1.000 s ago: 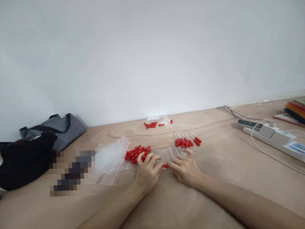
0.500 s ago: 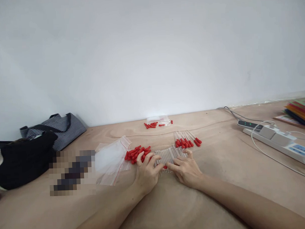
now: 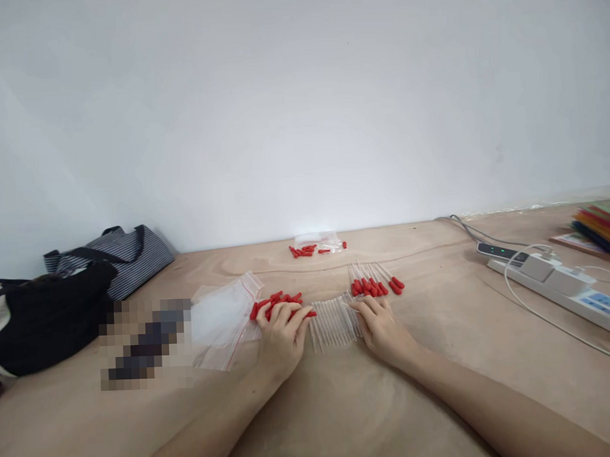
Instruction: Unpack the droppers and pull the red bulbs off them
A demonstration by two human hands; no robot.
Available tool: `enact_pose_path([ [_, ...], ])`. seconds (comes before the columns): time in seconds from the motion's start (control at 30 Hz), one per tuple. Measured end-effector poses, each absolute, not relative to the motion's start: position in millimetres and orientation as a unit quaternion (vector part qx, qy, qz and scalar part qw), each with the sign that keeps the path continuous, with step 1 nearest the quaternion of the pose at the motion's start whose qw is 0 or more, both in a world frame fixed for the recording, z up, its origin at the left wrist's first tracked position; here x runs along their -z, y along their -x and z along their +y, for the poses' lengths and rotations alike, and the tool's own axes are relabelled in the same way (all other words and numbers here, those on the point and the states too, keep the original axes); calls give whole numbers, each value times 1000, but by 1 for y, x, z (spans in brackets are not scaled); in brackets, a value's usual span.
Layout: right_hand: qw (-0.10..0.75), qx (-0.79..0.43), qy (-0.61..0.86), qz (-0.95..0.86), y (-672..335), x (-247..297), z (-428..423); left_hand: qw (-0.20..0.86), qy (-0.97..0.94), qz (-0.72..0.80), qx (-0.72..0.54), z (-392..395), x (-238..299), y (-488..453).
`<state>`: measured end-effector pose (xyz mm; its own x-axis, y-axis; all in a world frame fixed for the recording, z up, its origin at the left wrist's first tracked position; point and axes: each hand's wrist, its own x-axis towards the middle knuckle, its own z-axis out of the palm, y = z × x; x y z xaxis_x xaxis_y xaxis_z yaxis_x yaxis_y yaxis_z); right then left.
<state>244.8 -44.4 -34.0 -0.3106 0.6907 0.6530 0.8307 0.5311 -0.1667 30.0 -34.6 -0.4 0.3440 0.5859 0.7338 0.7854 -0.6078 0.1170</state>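
Note:
My left hand (image 3: 283,337) is closed in a pinch at the near edge of a pile of loose red rubber bulbs (image 3: 276,299). From its fingertips one red rubber bulb (image 3: 311,314) sticks out to the right. A row of clear glass dropper tubes (image 3: 332,326) lies side by side between my hands. My right hand (image 3: 387,330) pinches a thin glass tube (image 3: 348,305) at the right end of this row; its far part is hidden by my fingers. Just beyond, several droppers with red bulbs fitted (image 3: 370,286) lie with their bulbs toward me.
Clear zip bags (image 3: 221,318) lie left of the bulb pile. Near the wall are more red bulbs (image 3: 303,250) and a small bag (image 3: 315,240). A power strip (image 3: 561,279) with cables stands right, coloured folders (image 3: 602,226) behind it. Black and striped bags (image 3: 140,257) sit left.
My hands have moved apart from the middle of the tube row. The left went left to the bulb pile, the right shifted rightward, uncovering the tubes between them.

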Motion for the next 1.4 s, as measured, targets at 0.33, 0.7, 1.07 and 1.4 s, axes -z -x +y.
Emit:
enact_pose_path([
  [0.33, 403, 114, 450, -789, -234, 42, -30, 80, 745, -573, 333, -6, -24, -2],
  [0.7, 326, 84, 474, -814, -229, 32, -41, 45, 763, -606, 219, 16, -26, -11],
  [1.07, 349, 140, 419, -827, -238, 22, -50, 26, 768, -596, 232, 23, -38, -47],
  [1.4, 306, 108, 318, -891, -243, 15, -60, -109, 776, -610, 120, 60, -24, -154],
])
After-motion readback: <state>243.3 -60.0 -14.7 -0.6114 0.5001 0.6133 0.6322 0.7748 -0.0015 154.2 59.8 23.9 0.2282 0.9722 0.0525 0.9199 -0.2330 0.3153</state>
